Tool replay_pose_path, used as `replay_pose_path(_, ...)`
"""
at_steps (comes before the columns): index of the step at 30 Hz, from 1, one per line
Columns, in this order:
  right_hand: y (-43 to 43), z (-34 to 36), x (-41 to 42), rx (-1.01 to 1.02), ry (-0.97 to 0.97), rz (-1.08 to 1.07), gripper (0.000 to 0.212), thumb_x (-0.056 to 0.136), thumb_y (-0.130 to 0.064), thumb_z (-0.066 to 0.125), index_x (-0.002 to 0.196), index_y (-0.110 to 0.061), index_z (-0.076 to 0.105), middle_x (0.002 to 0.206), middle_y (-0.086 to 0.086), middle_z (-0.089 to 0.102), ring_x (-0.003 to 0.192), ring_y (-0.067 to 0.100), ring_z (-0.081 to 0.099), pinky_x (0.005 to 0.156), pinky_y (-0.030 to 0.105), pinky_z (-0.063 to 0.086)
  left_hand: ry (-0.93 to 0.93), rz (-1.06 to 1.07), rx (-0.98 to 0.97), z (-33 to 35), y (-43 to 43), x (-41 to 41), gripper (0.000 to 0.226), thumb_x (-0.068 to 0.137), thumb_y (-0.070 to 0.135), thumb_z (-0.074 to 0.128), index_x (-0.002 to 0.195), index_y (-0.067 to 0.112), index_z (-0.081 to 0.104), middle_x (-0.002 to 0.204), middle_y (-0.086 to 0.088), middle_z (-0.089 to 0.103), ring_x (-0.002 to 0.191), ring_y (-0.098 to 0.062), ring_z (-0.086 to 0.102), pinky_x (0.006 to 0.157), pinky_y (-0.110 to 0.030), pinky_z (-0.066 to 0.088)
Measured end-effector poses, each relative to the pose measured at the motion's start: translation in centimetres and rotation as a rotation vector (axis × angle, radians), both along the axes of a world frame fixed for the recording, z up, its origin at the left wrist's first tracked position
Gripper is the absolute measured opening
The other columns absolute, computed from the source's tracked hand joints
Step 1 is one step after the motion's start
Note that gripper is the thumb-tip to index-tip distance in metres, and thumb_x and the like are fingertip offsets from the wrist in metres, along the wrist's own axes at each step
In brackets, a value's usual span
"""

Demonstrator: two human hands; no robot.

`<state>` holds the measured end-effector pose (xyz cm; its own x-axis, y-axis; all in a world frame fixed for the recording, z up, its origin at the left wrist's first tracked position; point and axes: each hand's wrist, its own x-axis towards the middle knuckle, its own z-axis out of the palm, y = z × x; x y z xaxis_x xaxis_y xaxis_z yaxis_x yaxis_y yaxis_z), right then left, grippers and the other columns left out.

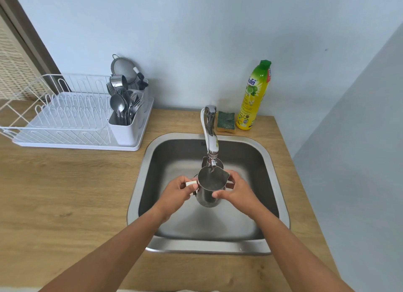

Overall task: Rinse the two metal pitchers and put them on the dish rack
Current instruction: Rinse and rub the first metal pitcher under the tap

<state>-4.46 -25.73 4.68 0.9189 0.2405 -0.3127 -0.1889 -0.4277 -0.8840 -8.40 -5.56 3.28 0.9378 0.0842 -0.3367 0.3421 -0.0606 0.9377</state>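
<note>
I hold a metal pitcher [209, 188] upright over the sink [270, 160], right under the faucet spout [212, 160]. My left hand [177, 191] grips its handle on the left side. My right hand [234, 189] clasps its body from the right, thumb on the front wall. A thin stream falls from the spout into the pitcher's open mouth. Behind it, mostly hidden by the spout, a second metal pitcher [219, 163] shows in the basin. The white dish rack [72, 115] stands on the counter at the left.
A cutlery holder [125, 126] full of spoons and forks sits at the rack's right end, with a strainer [122, 68] behind it. A green-and-yellow sponge [226, 120] and a yellow dish soap bottle [254, 95] stand behind the sink. A wall closes off the right side.
</note>
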Motion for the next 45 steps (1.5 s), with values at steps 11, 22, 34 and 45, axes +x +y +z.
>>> replay_pose_path(11,0.2,0.6,-0.3,-0.059,-0.099,0.012,0.074,0.067,-0.016,0.085,0.127,-0.036,0.046,0.120,-0.016,0.058,0.117,0.008,0.052,0.095,0.029,0.043,-0.035,-0.041,-0.062,-0.5,0.5,0.1,0.014,0.094,0.011,0.062,0.082,0.009,0.055,0.124,0.005,0.068,0.086,-0.010,0.060,0.086,-0.028,0.045)
replay_pose_path(22,0.2,-0.2,0.3,-0.017,-0.015,-0.026,0.065,0.066,-0.028,0.087,0.121,-0.030,0.052,0.120,-0.008,0.062,0.110,0.014,0.061,0.095,0.035,0.051,0.035,-0.018,0.038,-0.3,0.3,0.4,0.013,0.096,0.022,0.059,0.087,0.012,0.056,0.094,-0.013,0.070,0.089,-0.026,0.065,0.083,-0.040,0.053)
replay_pose_path(34,0.4,-1.0,0.0,-0.055,0.200,0.021,0.044,0.088,-0.051,0.062,0.118,-0.021,0.051,0.105,0.002,0.065,0.091,0.021,0.068,0.075,0.041,0.060,0.189,-0.015,0.155,-1.3,0.8,0.9,0.021,0.097,0.029,0.050,0.087,0.012,0.055,0.084,-0.013,0.073,0.061,-0.024,0.066,0.056,-0.031,0.050)
replay_pose_path(45,1.2,-1.0,0.8,-0.145,0.317,-0.032,0.065,0.083,-0.070,0.051,0.106,-0.011,0.062,0.096,0.010,0.071,0.083,0.029,0.072,0.064,0.035,0.062,0.324,-0.051,0.132,-0.9,1.0,1.5,0.035,0.099,0.034,0.049,0.100,0.001,0.061,0.068,-0.010,0.073,0.050,-0.023,0.068,0.048,-0.028,0.053)
